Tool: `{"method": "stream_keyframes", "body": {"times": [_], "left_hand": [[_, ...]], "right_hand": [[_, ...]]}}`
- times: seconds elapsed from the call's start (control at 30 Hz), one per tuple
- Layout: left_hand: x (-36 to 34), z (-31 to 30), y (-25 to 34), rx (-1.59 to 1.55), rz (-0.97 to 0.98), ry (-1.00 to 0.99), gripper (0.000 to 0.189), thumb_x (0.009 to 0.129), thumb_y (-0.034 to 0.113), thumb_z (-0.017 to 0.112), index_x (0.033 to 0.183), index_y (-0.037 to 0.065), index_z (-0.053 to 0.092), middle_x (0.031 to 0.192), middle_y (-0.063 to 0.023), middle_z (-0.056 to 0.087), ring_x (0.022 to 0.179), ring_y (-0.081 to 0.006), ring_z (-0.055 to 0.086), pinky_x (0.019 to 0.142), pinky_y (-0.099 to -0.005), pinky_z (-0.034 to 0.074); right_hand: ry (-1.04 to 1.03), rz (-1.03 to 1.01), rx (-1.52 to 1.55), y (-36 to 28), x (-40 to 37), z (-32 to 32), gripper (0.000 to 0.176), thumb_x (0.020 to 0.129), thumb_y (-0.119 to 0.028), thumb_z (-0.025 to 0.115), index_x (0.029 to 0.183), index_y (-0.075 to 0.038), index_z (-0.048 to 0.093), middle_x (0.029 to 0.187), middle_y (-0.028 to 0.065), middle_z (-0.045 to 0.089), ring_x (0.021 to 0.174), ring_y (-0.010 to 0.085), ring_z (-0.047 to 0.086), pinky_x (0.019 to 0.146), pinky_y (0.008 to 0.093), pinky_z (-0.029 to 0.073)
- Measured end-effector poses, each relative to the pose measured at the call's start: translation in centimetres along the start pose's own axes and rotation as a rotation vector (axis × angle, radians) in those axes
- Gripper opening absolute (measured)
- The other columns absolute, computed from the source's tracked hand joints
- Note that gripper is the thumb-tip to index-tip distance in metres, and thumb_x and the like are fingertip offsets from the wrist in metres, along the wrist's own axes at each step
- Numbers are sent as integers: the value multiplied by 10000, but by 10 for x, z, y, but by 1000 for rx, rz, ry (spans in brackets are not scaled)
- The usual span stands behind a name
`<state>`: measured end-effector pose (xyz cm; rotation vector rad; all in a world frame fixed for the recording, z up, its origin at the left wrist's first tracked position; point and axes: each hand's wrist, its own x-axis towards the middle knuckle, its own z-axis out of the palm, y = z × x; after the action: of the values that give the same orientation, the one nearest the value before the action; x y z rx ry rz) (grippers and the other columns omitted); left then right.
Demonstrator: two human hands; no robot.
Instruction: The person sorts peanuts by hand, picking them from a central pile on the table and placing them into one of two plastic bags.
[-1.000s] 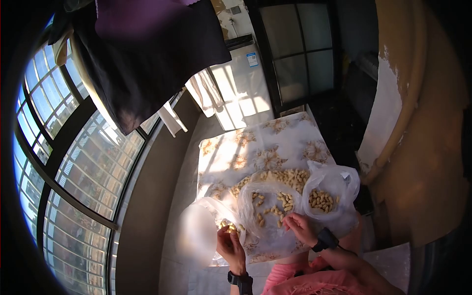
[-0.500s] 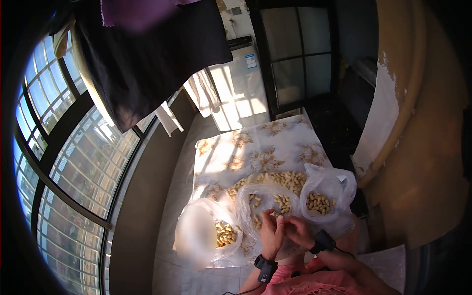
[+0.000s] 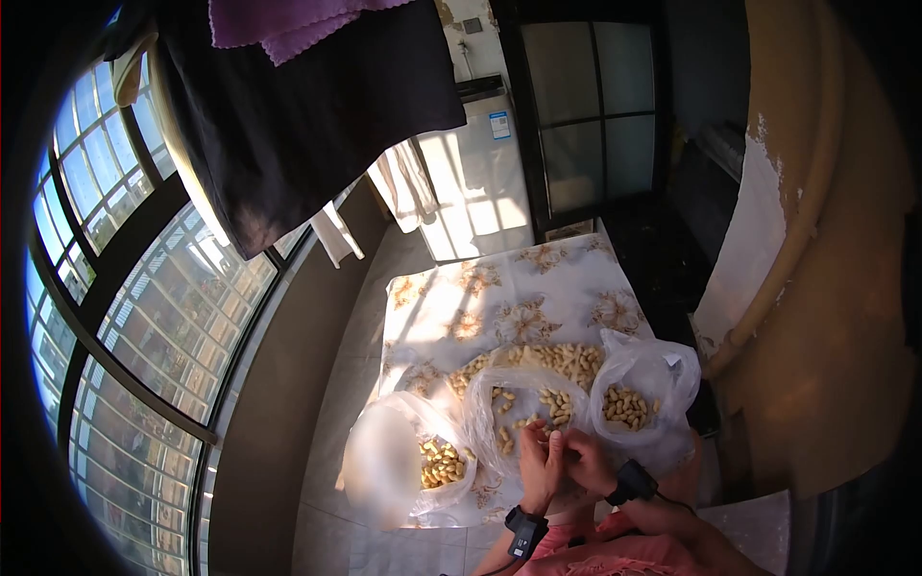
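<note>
My left hand and my right hand meet at the near edge of the middle plastic bag. The fingers of both are bent and pinched together, fingertips nearly touching. What they hold, if anything, is too small to make out. Inside that open bag lie some unshelled peanuts. To the right stands another clear bag with a heap of peanuts. A third bag, at the left, contains sunlit peanuts. Behind the middle bag, more peanuts are spread on the cloth.
A flowered tablecloth covers the table. A dark cloth and a purple cloth hang overhead at the left. Barred windows line the left side. A white appliance stands behind the table. A pale blur covers part of the left bag.
The whole view has shifted slightly, with the scene lying a little further right and down. My hands stay together at the middle bag, fingers still pinched.
</note>
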<state>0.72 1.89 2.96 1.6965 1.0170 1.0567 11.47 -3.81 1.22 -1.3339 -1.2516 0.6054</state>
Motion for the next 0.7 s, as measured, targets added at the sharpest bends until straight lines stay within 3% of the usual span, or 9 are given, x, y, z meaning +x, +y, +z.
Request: {"method": "stream_keyframes", "body": {"times": [0.47, 0.63, 0.7], "left_hand": [[-3, 4, -4, -186, -103, 23, 375, 974, 277, 624, 1202, -11, 548, 973, -133, 547, 792, -219, 555, 731, -346, 482], [-1, 1, 3, -79, -12, 90, 357, 981, 287, 613, 1174, -9, 561, 1002, -130, 504, 826, -225, 509, 754, -347, 453], [-1, 1, 3, -66, -13, 98, 354, 983, 290, 607, 1166, -9, 562, 1010, -131, 492, 843, -231, 495, 764, -350, 443]], "right_hand": [[-11, -21, 86, 0, -1, -1, 189, 807, -23, 700, 993, -29, 664, 948, 87, 670, 849, 222, 683, 748, 320, 535], [-30, -133, 21, -9, 2, -5, 217, 787, -56, 743, 989, -31, 670, 1012, 81, 658, 851, 215, 677, 747, 322, 536], [-92, -19, 42, -13, 2, -6, 239, 725, -16, 710, 958, -34, 657, 1088, 101, 622, 1027, 288, 626, 880, 372, 496]]}}
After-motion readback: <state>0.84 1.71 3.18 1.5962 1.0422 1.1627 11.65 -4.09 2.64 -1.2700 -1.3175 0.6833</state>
